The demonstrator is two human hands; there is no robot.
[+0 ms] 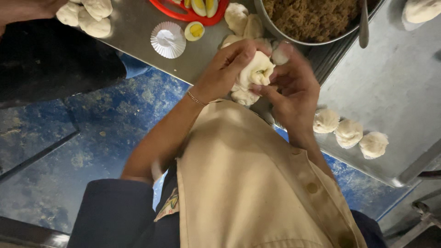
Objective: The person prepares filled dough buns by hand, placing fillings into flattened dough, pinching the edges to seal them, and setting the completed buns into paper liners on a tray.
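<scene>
1. Dough ball is sitting pinched between my left hand and right hand, above the steel table edge.
2. I'm judging it soft, light, tearable.
3. I'm gripping its gathered edges, filling showing at top.

Your fingers cover much of the dough bun, so you cannot see its filling clearly. The top edge cuts off the metal bowl, red tray and spoon.
</scene>
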